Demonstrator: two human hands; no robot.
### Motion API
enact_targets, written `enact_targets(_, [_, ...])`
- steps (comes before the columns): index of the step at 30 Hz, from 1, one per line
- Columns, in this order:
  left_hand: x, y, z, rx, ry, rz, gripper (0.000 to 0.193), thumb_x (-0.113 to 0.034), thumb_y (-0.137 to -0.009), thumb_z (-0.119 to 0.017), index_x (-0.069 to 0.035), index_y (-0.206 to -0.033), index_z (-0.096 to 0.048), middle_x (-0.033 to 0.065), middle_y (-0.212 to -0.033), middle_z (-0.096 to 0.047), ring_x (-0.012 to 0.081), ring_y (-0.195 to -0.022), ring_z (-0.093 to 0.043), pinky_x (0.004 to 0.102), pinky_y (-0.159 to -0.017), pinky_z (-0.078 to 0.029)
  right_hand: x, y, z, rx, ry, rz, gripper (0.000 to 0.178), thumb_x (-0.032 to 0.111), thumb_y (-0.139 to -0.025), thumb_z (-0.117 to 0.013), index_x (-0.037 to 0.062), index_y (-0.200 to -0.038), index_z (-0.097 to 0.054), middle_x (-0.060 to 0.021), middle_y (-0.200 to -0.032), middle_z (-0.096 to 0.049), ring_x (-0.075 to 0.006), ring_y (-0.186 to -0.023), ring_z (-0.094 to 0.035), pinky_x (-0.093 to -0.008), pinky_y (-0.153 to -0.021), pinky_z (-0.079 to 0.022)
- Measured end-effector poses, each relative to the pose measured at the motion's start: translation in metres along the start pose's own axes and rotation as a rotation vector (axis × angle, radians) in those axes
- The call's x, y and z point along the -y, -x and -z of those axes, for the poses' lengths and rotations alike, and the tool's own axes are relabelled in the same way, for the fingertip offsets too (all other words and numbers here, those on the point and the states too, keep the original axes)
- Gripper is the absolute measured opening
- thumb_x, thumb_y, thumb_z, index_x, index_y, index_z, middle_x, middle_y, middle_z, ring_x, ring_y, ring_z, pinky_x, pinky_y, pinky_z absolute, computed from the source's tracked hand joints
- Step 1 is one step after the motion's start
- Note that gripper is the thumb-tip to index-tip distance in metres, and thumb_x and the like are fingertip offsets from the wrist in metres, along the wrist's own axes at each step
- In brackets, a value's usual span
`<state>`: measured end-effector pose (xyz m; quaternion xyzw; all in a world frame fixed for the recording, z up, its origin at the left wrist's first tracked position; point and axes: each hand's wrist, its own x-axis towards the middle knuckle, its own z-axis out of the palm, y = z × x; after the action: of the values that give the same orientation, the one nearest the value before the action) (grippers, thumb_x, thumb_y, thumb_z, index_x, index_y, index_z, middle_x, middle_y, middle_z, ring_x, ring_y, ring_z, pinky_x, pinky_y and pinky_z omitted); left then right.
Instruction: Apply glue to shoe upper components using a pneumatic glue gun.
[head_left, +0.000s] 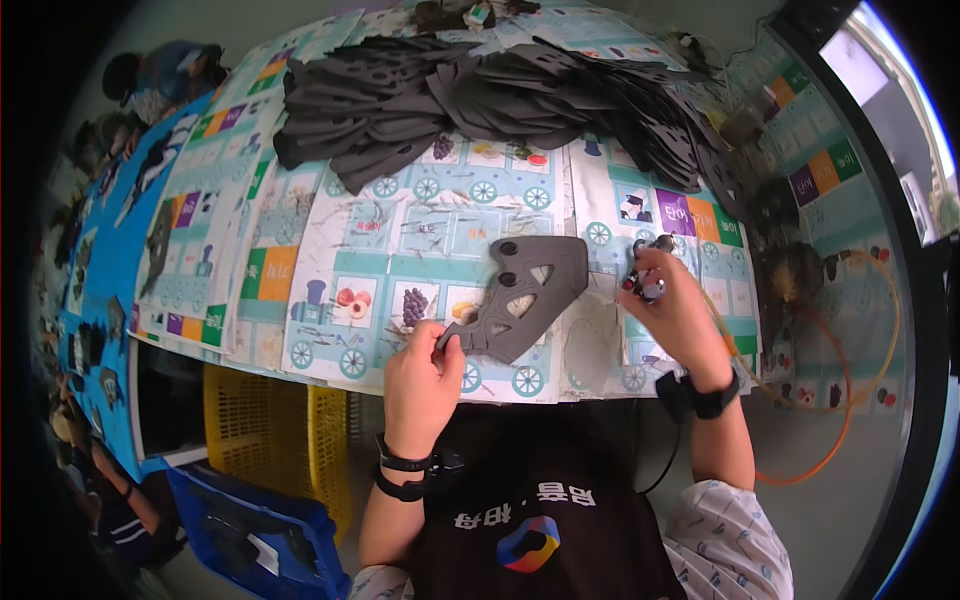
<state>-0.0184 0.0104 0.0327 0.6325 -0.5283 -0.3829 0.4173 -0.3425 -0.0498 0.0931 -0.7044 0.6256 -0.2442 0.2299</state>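
The left hand (424,378) is clamped on the narrow near-left end of a flat dark grey piece (543,297), thumb and fingers pinching it. The piece lies near the middle of the near side of the worktop (585,375), slanting from the hand toward the far right. It has two triangular openings and two round dark spots along its far-left edge.

To the right of the piece and apart from it, the right hand (676,308) has its fingers closed around a small dark and metallic tool (654,290), much of which the hand hides. An orange hose (838,440) loops at the right.

Printed sheets (370,235) with colourful pictures cover the worktop, marked with dark streaks. Across the far side spreads a big overlapping heap of dark grey pieces (510,95). Each wrist carries dark bands, and the person wears a black apron (470,540).

Below the worktop at the near left stand a yellow basket (225,380) and a blue crate (180,490). Farther left, other people sit along a blue surface (110,290) carrying dark pieces.
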Motion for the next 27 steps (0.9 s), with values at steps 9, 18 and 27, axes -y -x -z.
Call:
enact_targets(9, [0.02,-0.015,-0.016,-0.299,-0.619,-0.49,0.021,-0.02,-0.09,-0.077,-0.011,-0.083,-0.059,0.0031,-0.076,-0.061,0.0248,-0.075,-0.053,0.0406,-0.077,-0.034,-0.042,0.004,0.024,0.14,0.432,-0.035,0.069,0.015,-0.08,-0.084,-0.0024,-0.139,-0.053,-0.022,-0.128,-0.059,-0.0412,-0.124,-0.056,-0.0465,-0.106,-0.047])
enact_targets(18, [0.022,-0.021,-0.01,-0.244,-0.514,-0.495,0.024,-0.014,-0.088,-0.078,-0.011,-0.079,-0.056,0.0031,-0.071,-0.056,0.0256,-0.072,-0.051,0.04,-0.077,-0.035,0.015,-0.002,0.057,0.305,-0.461,-0.424,0.062,-0.014,-0.071,-0.051,-0.0029,-0.132,-0.059,-0.0147,-0.108,-0.069,-0.0174,-0.094,-0.066,-0.0282,-0.084,-0.055])
enact_targets(27, [0.025,-0.019,-0.009,-0.229,-0.467,-0.484,0.024,-0.015,-0.087,-0.079,-0.01,-0.079,-0.057,0.0035,-0.072,-0.058,0.0248,-0.073,-0.053,0.0406,-0.078,-0.037,0.093,-0.001,0.015,0.717,-0.476,-0.505,0.077,-0.012,-0.078,-0.056,-0.0007,-0.153,-0.043,-0.0127,-0.106,-0.072,-0.0166,-0.087,-0.068,-0.027,-0.061,-0.055])
